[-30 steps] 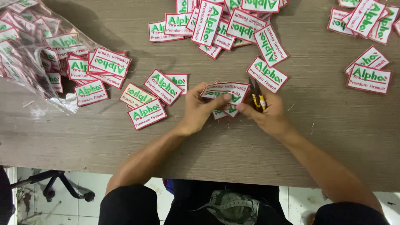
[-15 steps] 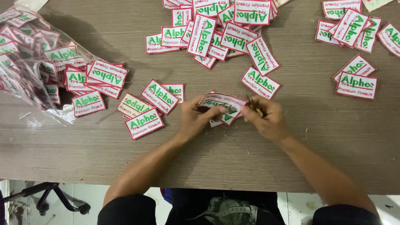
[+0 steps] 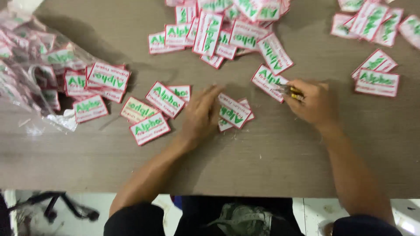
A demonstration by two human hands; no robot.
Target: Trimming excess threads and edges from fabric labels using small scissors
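My left hand (image 3: 202,114) lies flat on the grey table (image 3: 271,161), its fingertips touching a small stack of white patches with red borders and green lettering (image 3: 235,111). My right hand (image 3: 311,102) is closed around a small yellow-handled cutting tool (image 3: 292,91), whose tip points left at another patch (image 3: 267,81). The two hands are apart, about a hand's width between them.
A pile of the same patches (image 3: 227,26) spreads across the top middle, more lie at the top right (image 3: 372,26) and in a loose row on the left (image 3: 148,114). A clear plastic bag of patches (image 3: 30,70) sits at far left. The table's near edge runs below my forearms.
The hands were together over one patch stack; now the right hand has moved right with the tool, and the left hand has flattened beside the stack, which lies on the table.
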